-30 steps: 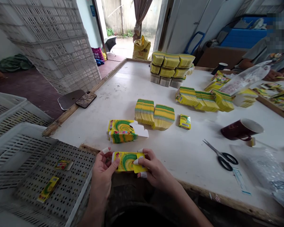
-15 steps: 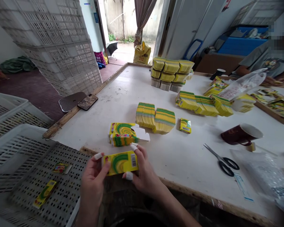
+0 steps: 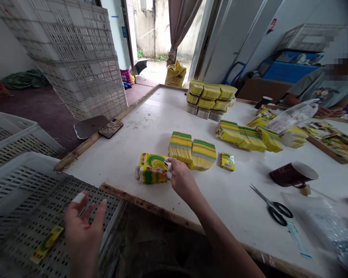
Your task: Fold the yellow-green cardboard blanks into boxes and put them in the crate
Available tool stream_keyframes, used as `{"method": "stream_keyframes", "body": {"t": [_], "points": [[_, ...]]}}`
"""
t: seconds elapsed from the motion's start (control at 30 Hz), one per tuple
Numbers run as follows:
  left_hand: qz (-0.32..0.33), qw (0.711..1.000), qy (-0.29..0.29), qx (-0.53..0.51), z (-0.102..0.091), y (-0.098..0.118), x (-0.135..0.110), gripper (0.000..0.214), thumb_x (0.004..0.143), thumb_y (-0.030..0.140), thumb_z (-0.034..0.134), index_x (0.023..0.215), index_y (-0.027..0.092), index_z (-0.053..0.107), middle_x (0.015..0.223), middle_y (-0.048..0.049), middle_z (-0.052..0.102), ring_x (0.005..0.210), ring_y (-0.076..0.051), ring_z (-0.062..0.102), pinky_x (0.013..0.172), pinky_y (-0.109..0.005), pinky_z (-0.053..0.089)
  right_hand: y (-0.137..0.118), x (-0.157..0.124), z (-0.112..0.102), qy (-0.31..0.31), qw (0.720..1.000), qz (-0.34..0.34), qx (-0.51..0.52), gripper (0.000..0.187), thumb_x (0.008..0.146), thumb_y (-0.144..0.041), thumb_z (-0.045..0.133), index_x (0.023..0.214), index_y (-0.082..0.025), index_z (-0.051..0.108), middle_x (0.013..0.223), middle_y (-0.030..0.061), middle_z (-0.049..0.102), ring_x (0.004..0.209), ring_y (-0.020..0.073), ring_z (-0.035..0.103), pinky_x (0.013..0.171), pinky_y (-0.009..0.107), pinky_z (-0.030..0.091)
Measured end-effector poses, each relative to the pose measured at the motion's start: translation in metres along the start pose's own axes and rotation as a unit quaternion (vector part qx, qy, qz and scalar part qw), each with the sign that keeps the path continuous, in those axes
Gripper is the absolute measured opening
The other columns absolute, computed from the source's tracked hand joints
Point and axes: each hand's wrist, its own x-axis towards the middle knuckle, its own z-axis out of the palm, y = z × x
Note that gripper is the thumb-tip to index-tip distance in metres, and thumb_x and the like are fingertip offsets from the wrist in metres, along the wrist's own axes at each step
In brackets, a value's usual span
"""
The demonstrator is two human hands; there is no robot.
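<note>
While left hand point(image 3: 84, 227) hovers, blurred, over white perforated plastic crate point(image 3: 20, 185) holding slim yellow-green carton point(image 3: 48, 244), my fingers there stand loosely spread, nothing seen in grasp. My right hand point(image 3: 180, 175), white-wrapped fingertips drawn close together, meets right end of printed yellow-green cardboard carton pile point(image 3: 153, 162) on white table point(image 3: 121, 150); cannot tell whether I pinch one. Just beyond, two packed yellow-and-green striped blocks point(image 3: 180, 148). Farther, three-tier yellow stack point(image 3: 211, 96); co-worker's hands point(image 3: 330, 112) at far right.
</note>
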Motion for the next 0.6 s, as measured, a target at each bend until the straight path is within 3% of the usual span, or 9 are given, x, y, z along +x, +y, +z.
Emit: {"method": "stream_keyframes", "body": {"t": [0.1,0.23,0.47,0.6], "points": [[-0.004,0.994,-0.08,-0.076,0.02,0.003,-0.017,0.059,0.068,0.042,0.075,0.119,0.02,0.055,0.122,-0.0103,0.06,0.118,-0.03,0.055,0.101,-0.047,0.046,-0.003,-0.001,0.0,0.005,1.0,-0.006,0.018,0.048,0.075,0.002,0.049,0.119,-0.015,0.049,0.103,0.0111,0.06,0.094,0.0235,0.055,0.085,0.037,0.047],[-0.035,0.981,-0.165,-0.098,0.028,0.01,-0.032,0.049,0.07,0.041,0.075,0.112,0.02,0.059,0.116,-0.0089,0.065,0.11,-0.025,0.059,0.094,-0.036,0.05,-0.004,0.003,-0.002,-0.011,1.0,-0.005,0.012,0.053,0.071,0.007,0.044,0.119,-0.015,0.049,0.104,0.0123,0.059,0.096,0.024,0.054,0.086,0.039,0.045],[-0.081,0.964,-0.209,-0.143,0.036,0.004,-0.043,0.049,0.066,0.042,0.079,0.106,0.019,0.063,0.102,-0.0077,0.07,0.096,-0.022,0.066,0.087,-0.031,0.053,-0.003,0.011,-0.005,-0.027,0.999,-0.015,0.009,0.049,0.071,0.002,0.052,0.118,-0.013,0.047,0.094,0.0088,0.056,0.085,0.0207,0.054,0.081,0.038,0.048],[-0.123,0.939,-0.248,-0.202,0.05,-0.002,-0.056,0.044,0.067,0.042,0.079,0.101,0.018,0.066,0.095,-0.0079,0.072,0.092,-0.021,0.067,0.081,-0.029,0.054,0.001,0.011,-0.007,-0.007,0.994,-0.016,0.105,0.051,0.071,-0.001,0.052,0.118,-0.016,0.042,0.087,0.0023,0.051,0.077,0.0166,0.055,0.075,0.033,0.051]]}}
